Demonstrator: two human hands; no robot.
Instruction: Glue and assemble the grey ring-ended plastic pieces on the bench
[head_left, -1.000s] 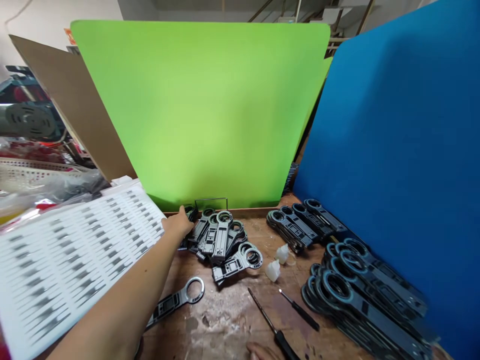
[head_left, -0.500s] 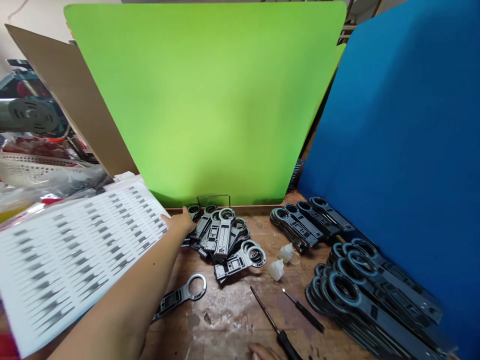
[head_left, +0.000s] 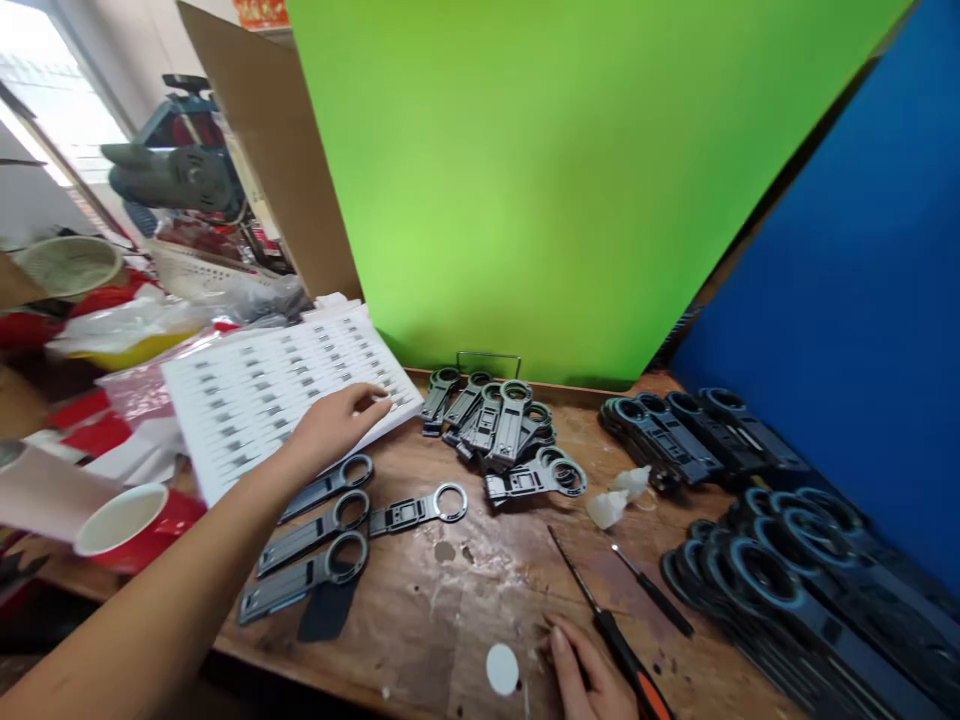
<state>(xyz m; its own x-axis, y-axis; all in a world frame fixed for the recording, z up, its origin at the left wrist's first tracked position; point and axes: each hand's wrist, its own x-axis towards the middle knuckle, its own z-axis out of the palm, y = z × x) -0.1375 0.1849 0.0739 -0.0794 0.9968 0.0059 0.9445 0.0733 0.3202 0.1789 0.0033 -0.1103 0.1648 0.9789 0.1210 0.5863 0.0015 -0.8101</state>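
My left hand (head_left: 349, 415) is over the right side of a white sheet (head_left: 217, 400) carrying rows of small thin metal pieces. Its thumb and fingertips come together there; whatever they may hold is too small to make out. Below that forearm lie several grey, ring-ended flat plastic parts (head_left: 311, 575), with one more such part (head_left: 409, 512) to their right. On the bench, my right hand (head_left: 589, 670) shows at the bottom edge, thumb and forefinger meeting at the tips, their content unclear. Close beside it is a screwdriver (head_left: 619, 645) with a black and orange handle.
A loose pile of ring-ended parts (head_left: 510, 430) lies before the green board (head_left: 525, 200). Darker stacks (head_left: 780, 570) stand by the blue board (head_left: 840, 330). Two small whitish bottles (head_left: 607, 508), a small screwdriver (head_left: 656, 595), a white oval (head_left: 502, 669) and a red mug (head_left: 142, 530) are around.
My left hand has moved from the left end of the parts pile onto the white sheet. The view has swung left and down, bringing the mug and more of my right hand into sight.
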